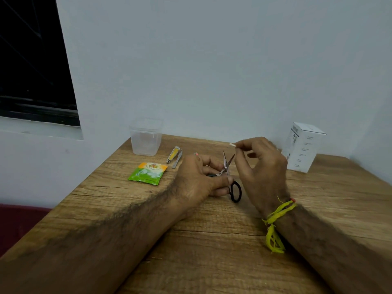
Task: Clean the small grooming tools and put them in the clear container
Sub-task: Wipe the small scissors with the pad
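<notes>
So the small scissors [228, 177] are pretty much dead centre on the wooden table [212, 240], blades spread apart and pointing up toward the wall, one black finger loop sticking out toward the camera. The left hand [201, 179] has its fingers curled around the handle end, and it covers the other loop. The right hand [261, 166] sits just right of the scissors, raised a bit, pinching a tiny pale strip [232, 144] between thumb and fingertip, above the blade tips. Can't tell what that strip actually is, too small. There's a yellow thread band [275, 219] tied on that wrist.

Left of the scissors, beyond the left hand's knuckles, lie a nail clipper [173, 157] with a yellow face and a plain metal tool [177, 161] right beside it, touching or nearly so. Further left and closer to the camera is a green and orange sachet [148, 173], flat on the wood. The clear container [146, 136] stands upright behind all that, at the table's far edge, no lid. Well to the right of the scissors there's a white box [303, 149] standing by the wall.
</notes>
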